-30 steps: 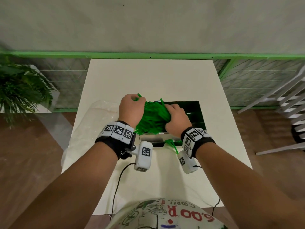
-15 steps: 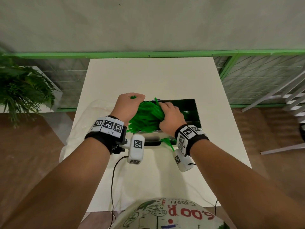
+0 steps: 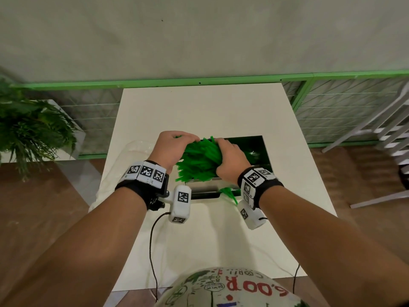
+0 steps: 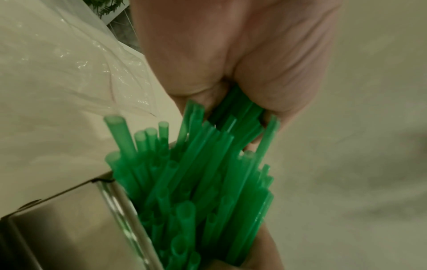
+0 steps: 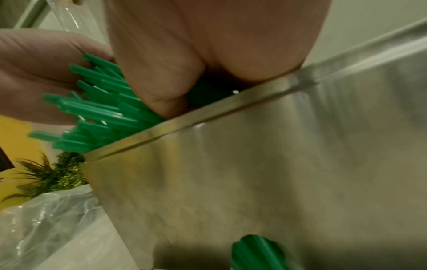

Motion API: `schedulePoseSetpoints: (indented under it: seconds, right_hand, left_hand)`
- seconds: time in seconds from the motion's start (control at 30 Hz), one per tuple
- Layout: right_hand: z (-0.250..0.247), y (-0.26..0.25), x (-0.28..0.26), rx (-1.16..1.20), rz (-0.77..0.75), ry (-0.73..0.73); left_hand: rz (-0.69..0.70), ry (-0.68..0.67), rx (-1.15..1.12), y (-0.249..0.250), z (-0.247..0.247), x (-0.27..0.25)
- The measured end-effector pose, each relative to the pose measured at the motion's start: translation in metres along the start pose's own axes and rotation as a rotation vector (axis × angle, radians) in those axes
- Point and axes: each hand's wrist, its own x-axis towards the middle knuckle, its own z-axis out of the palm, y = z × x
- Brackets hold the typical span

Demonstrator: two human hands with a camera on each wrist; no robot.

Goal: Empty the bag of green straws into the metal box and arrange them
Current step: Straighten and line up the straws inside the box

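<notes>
A thick bundle of green straws (image 3: 200, 159) lies over the left end of the metal box (image 3: 264, 151) on the white table (image 3: 199, 107). My left hand (image 3: 171, 147) grips the bundle from the left, its fingers curled round the straws (image 4: 208, 173). My right hand (image 3: 230, 157) grips the same bundle from the right, its palm against the box rim (image 5: 231, 107). Straw ends (image 5: 92, 109) stick out past the near rim. Several loose straws (image 3: 229, 194) lie on the table in front of the box. The empty clear plastic bag (image 3: 117, 173) lies left of the box.
A potted fern (image 3: 28, 129) stands off the table to the left. A green rail (image 3: 199, 82) runs behind the table, and a white rack (image 3: 387, 140) stands at the right. Wrist camera cables (image 3: 151, 240) trail over the table's near part.
Both hands, still holding the bundle, have shifted slightly away from me and lower over the box. The straws sit closer to the box's left end.
</notes>
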Motion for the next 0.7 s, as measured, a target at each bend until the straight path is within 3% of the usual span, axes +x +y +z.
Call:
schedulePoseSetpoints:
  seconds: [0.2,0.7]
  right_hand:
    - [0.008,-0.004,-0.004,0.013,-0.140,0.137]
    - [0.010,-0.013,-0.003,0.197,-0.176,0.208]
  left_hand:
    - [0.009,-0.048,-0.215,0.013,-0.018,-0.004]
    - [0.066,-0.039,-0.258,0.036,-0.035,-0.009]
